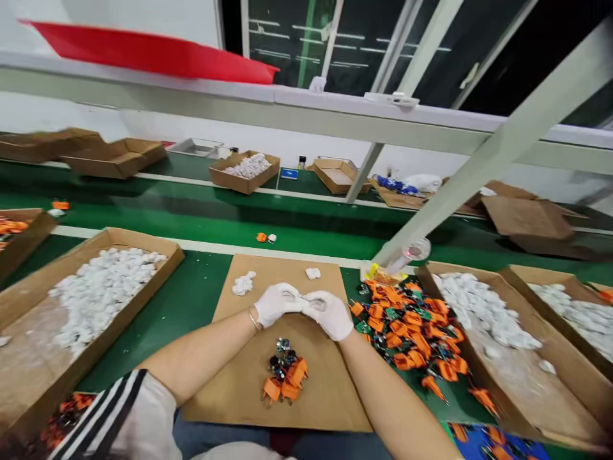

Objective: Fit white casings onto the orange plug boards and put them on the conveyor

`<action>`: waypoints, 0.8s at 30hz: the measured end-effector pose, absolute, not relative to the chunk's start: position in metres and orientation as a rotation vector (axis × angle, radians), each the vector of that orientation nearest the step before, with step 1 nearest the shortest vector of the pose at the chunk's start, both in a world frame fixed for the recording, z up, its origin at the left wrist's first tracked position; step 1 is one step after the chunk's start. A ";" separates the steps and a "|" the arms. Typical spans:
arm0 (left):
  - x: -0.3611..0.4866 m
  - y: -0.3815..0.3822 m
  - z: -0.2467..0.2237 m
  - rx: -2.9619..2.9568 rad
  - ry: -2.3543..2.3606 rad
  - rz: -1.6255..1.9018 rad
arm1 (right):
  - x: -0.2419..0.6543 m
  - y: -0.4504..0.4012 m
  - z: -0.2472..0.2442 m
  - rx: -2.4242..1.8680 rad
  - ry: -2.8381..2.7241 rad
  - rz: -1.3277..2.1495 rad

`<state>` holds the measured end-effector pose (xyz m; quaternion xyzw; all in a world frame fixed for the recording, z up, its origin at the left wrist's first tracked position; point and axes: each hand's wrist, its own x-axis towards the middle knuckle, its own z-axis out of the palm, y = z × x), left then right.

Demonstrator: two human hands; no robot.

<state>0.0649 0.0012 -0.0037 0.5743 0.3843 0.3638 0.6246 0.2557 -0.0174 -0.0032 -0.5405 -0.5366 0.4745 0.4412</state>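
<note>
My left hand (276, 305) and my right hand (330, 315), both in white gloves, meet above a brown cardboard sheet (230, 383). Their fingertips pinch a small white tuft (304, 303), mostly hidden by the gloves. Two more white tufts (244, 283) lie on the sheet beyond my hands. Nearer me sits a small heap of orange parts with circuit boards (285, 374). A much larger heap of these parts (407, 326) spreads on the green belt to the right of the sheet.
Cardboard trays of white tufts (103, 300) stand left and right of me. A pale diagonal frame bar (479, 172) and a crossbar (239, 105) cross the view above a second green belt (191, 214). More boxes line its far side. A red tray (153, 54) sits on top.
</note>
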 end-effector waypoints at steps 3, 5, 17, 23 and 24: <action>0.062 0.008 -0.010 1.226 0.903 0.873 | 0.259 -0.018 -0.009 -1.313 -1.266 1.237; 0.063 0.008 -0.009 1.182 0.905 0.900 | 0.260 -0.019 -0.007 -1.281 -1.247 1.258; 0.064 0.007 -0.008 1.002 0.953 1.114 | 0.264 -0.012 0.001 -1.061 -1.001 1.160; 0.065 0.008 -0.011 1.105 0.983 1.141 | 0.273 -0.005 0.006 -1.026 -0.846 1.082; 0.067 0.007 -0.011 1.155 0.981 1.115 | 0.274 -0.005 0.007 -1.027 -0.825 1.069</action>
